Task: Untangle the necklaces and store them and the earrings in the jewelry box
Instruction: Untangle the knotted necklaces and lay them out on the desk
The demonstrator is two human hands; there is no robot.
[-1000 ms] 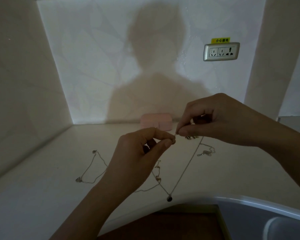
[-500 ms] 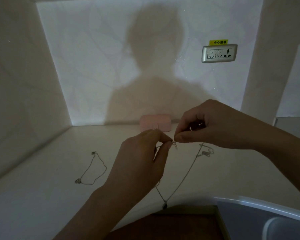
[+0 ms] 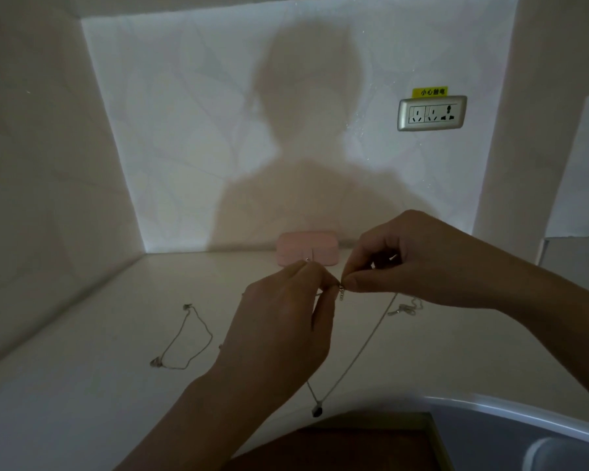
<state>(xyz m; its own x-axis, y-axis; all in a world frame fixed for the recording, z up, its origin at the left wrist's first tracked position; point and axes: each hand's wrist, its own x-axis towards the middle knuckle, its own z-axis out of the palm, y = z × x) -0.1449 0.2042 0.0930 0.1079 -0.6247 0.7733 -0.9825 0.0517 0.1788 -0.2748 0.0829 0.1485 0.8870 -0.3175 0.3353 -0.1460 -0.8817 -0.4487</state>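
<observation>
counter [image 3: 82, 385] below tiled wall [image 3: 201, 130]

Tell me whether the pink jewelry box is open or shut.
Shut. The pink jewelry box sits against the back wall with its lid down flat and its front clasp closed; no compartments show.

A home bathroom or washroom corner – pale tiled walls [image 3: 218, 113], a wall socket [image 3: 432, 113] with a yellow warning label [image 3: 429, 92], a curved white basin rim [image 3: 524, 414].
</observation>
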